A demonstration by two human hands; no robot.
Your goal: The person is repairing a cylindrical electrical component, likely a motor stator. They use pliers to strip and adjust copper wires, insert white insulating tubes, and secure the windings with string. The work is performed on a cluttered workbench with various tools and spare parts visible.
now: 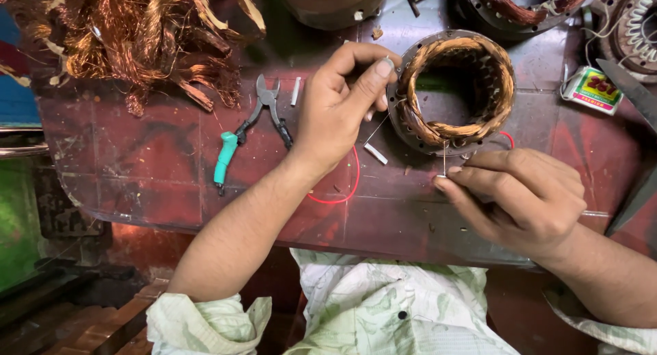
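Note:
A round motor stator [454,90] with taped copper windings lies flat on the dark red bench [137,163]. My left hand [342,102] rests against its left rim, thumb and forefinger pinched on a thin pale thread. My right hand [520,198] sits just below the stator, fingertips pinched on a thin needle [444,156] that points up toward the winding. A red wire [345,184] loops across the bench beneath my left wrist.
Pliers [256,126] with one teal grip lie left of my left hand. A heap of scrap copper wire [137,33] fills the far left. Other stators [527,6] stand along the back, with a small printed box [593,89] and a scissor blade [633,88] at right.

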